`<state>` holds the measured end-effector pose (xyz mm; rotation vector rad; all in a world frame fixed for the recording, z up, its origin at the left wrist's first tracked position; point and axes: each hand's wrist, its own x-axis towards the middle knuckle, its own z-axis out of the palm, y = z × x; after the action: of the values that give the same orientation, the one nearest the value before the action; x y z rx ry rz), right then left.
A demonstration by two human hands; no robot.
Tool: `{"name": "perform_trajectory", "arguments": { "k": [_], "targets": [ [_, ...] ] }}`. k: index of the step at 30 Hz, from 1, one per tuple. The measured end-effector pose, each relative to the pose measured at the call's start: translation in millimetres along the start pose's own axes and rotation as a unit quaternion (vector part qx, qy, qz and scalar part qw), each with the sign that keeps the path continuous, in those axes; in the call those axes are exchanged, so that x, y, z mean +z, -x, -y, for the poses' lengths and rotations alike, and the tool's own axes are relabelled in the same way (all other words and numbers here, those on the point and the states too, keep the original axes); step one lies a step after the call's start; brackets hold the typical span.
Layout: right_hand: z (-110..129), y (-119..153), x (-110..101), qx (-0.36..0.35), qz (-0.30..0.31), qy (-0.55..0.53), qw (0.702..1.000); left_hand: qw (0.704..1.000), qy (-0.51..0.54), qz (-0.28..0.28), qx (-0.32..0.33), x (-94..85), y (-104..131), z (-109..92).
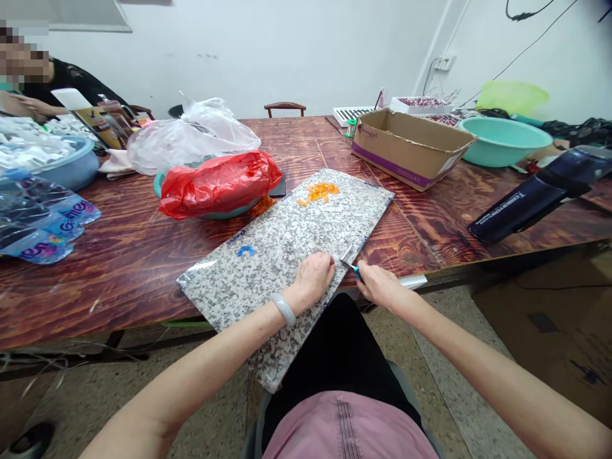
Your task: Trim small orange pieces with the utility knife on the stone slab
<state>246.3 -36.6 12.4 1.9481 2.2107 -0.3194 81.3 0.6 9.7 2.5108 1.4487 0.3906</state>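
Note:
On a speckled grey-and-white board [277, 229], my left hand [315, 274] rests with its fingers curled closed. What it pinches, if anything, is hidden. My right hand [380, 284] grips small pliers [354, 268] by teal-and-black handles, their metal jaws pointing left beside my left fingertips at the board's right edge. A thin pale strip [347, 251] lies just beyond the jaws. Several orange pieces [319, 191] are heaped at the far end of the board, and a few blue pieces [245, 250] lie near its left edge.
Red plastic bag [220, 182] covers a basin behind the board, with a white bag [196, 134] beyond. A cardboard box [406, 150], teal basin [507, 137] and dark flask [530, 194] stand right. Wrapped bottles [43, 220] lie left. Another person [71, 83] sits far left.

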Motion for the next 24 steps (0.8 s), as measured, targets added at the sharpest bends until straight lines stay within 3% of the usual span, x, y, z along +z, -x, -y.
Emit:
{"name": "perform_trajectory", "arguments": {
  "k": [9, 13, 18, 24],
  "targets": [
    [-16.0, -0.6, 11.6, -0.009, -0.005, -0.115, 0.993, 1.000, 0.013, -0.012, 0.000, 4.4, -2.3, -3.5],
    [-31.9, -5.2, 7.8, -0.021, -0.052, -0.161, 0.985, 0.999, 0.019, -0.027, 0.000, 8.9, -0.7, -5.1],
    [-46.7, -27.5, -6.2, -0.041, -0.147, -0.213, 0.965, 0.999, 0.017, -0.029, 0.001, 10.4, -4.5, -7.8],
    [-51.5, -63.6, -22.9, -0.113, -0.135, -0.185, 0.967, 0.998, -0.059, -0.006, 0.006, 9.8, -8.9, -10.9]
  ]
}}
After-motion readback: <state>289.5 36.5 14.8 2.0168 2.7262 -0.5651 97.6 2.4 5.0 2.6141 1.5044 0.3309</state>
